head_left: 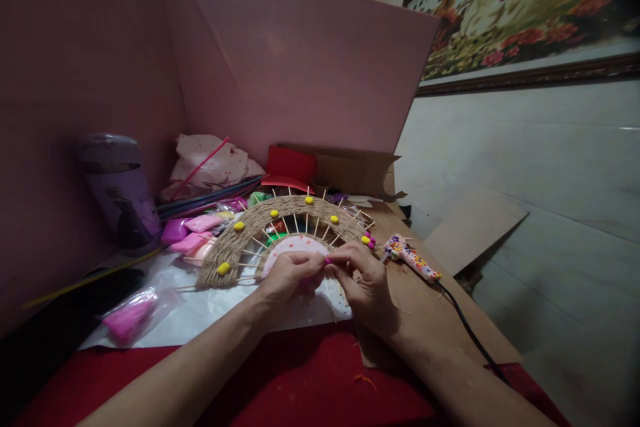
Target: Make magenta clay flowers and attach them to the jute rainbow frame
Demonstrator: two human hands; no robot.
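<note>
Pink bit, prob. clay, btwn your L hand & R hand: approx 2 o'clk of L, 10 of R. Both pinches narrow, holding bit. Prob. v. light, soft, dents easily, maybe tacky: take by edges, min. pressure. Woven arch at 11 o'clk of bit: looks light, fairly stiff. Sticks thin, prob. snap-prone; hold band, avoid yellow dots. Glue gun, 2 o'clk of R.
</note>
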